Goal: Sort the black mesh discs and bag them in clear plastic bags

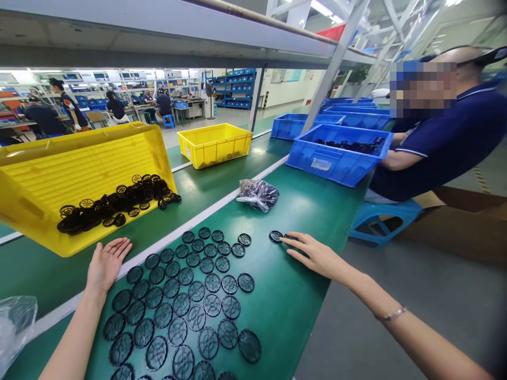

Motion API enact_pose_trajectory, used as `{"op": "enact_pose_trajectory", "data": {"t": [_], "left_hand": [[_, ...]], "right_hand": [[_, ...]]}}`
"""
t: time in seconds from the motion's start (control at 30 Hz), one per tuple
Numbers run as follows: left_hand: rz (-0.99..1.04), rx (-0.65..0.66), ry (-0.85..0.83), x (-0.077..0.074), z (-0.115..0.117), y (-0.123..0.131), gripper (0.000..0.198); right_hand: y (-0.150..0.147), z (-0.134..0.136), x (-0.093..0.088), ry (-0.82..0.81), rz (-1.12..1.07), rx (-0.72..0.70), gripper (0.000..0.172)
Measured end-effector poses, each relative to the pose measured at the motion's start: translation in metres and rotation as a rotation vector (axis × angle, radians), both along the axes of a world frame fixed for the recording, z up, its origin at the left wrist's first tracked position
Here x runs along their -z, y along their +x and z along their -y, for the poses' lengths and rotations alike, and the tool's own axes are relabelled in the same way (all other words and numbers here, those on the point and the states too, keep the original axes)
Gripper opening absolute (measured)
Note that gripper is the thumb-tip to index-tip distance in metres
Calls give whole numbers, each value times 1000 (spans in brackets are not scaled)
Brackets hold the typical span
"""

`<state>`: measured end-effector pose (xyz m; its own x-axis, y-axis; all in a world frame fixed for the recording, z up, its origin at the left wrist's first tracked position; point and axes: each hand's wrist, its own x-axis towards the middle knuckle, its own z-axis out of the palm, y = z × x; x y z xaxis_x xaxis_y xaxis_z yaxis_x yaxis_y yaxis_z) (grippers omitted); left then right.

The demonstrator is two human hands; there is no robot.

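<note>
Several black round mesh discs [190, 301] lie in loose rows on a green conveyor belt [293, 211]. My right hand [315, 255] rests flat at the belt's far side, its fingertips on a black disc [290, 238] and close to another [276, 236]. It does not visibly grip either. My left hand [108, 264] lies open, palm up, over the white divider strip [158, 248], just below the tilted yellow plastic tray [75, 184]. That tray holds a heap of similar black discs [119, 203].
A clear bag of black parts [258, 194] lies on the belt, and another bag [16, 332] sits at lower left. Blue crates [336, 158] stand along the far side beside a seated co-worker [439, 142]. A yellow crate [214, 145] sits on the neighbouring belt.
</note>
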<state>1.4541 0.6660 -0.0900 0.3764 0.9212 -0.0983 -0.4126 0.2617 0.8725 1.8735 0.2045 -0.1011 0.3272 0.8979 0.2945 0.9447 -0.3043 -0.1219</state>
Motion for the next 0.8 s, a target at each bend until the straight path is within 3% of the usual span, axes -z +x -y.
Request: {"op": "enact_pose_trajectory", "data": {"t": [0.1,0.27,0.4,0.6,0.67,0.8], "left_hand": [[-4,7,-2,0,-2,0,49],[-18,23,-2,0,-1,0,48],[-24,25,-2,-1,0,0,46],[-27,26,-14,0,-1,1,46],[-29,35,-8,1,-2,2,47],[-32,48,2,2,-4,1,48]], "right_hand": [[-22,-21,-9,59,-18,-7,41],[-78,-60,-14,37,56,-223,40],[-88,-78,-9,-10,99,-249,41],[-66,-63,-16,65,102,-105,43],[-80,-54,-22,101,39,-131,40],[-144,-45,-27,90,-59,-220,38]]}}
